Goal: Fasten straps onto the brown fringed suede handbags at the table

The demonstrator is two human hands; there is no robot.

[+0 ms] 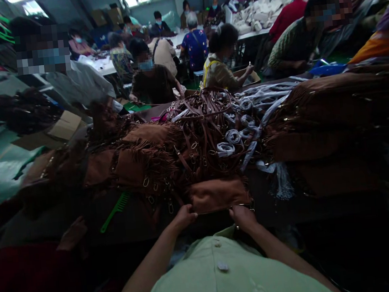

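Observation:
A brown bag (220,194) with a fringe at its far side lies at the table's near edge, right in front of me. My left hand (186,214) is closed on its near left corner. At the near right edge, where a zipper and metal ring show, my right hand (244,216) grips the same bag. Just beyond it is a tangle of brown straps (202,140) with metal clasps. To the left on the dark table (133,227) rests a green comb (115,212).
Fringed brown bags (127,166) are heaped on the left, and more brown bags (307,144) are stacked on the right. Rolled straps in pale wrapping (232,137) lie between. A co-worker's hand (72,233) is at the left edge. Several people sit or stand across the table.

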